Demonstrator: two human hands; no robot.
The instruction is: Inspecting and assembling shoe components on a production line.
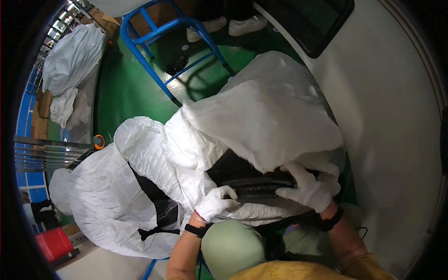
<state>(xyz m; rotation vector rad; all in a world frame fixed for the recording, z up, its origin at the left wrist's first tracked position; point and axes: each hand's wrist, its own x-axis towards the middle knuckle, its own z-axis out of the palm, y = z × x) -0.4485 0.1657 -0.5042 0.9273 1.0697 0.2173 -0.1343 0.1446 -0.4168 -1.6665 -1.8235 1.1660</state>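
Observation:
A large white plastic bag stands in front of me, with its mouth toward my knees. Inside the mouth lie glossy black strip-like pieces; their exact kind I cannot tell. My left hand, in a white knit glove, has its fingers curled at the left end of these pieces, beside the bag's rim. What it pinches, if anything, is hidden. At the right end my gloved right hand has thumb and fingers spread apart, its fingertips reaching the black contents under the bag's edge.
Another white bag with black contents lies to the left. A blue-framed stool stands ahead on the green floor, near a person's white shoes. A pale machine panel borders the right. A red container sits lower left.

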